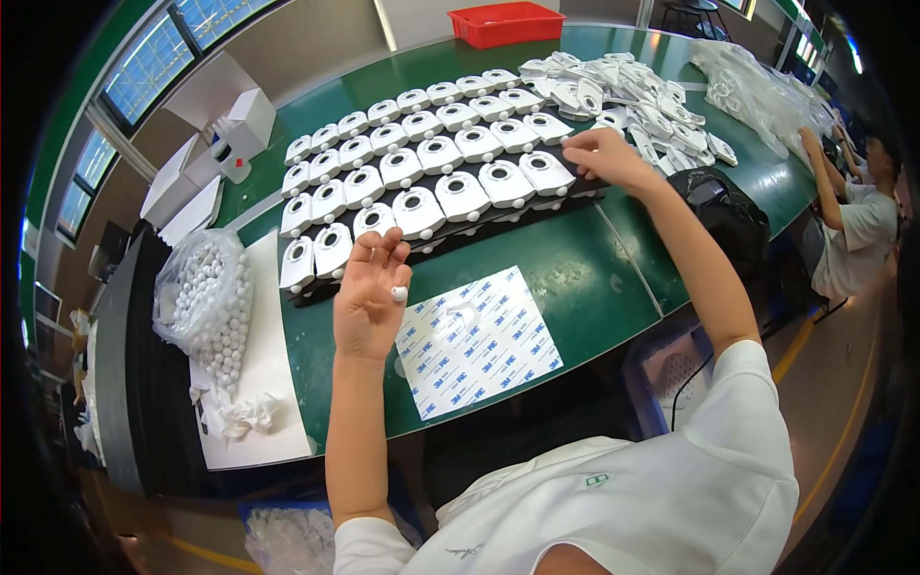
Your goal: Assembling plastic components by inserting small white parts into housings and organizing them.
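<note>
My left hand [369,302] is raised palm up over the near side of the table, its fingers curled. A small white ball [400,293] rests in it near the finger bases. At the right end of the rows, my right hand [611,160] has its fingers pinched together beside a white plastic piece [546,173] with a round hole. What the fingertips hold, if anything, is too small to make out. Several rows of such white pieces [418,212] lie on black strips, many with a white ball at their lower edge.
A sheet with blue print [479,343] lies in front of me. At the left is a plastic bag of white balls [203,295] beside crumpled paper [251,414]. Loose white pieces [661,105], a red bin [506,24] and a black bag [719,216] are beyond. A co-worker [858,225] sits at right.
</note>
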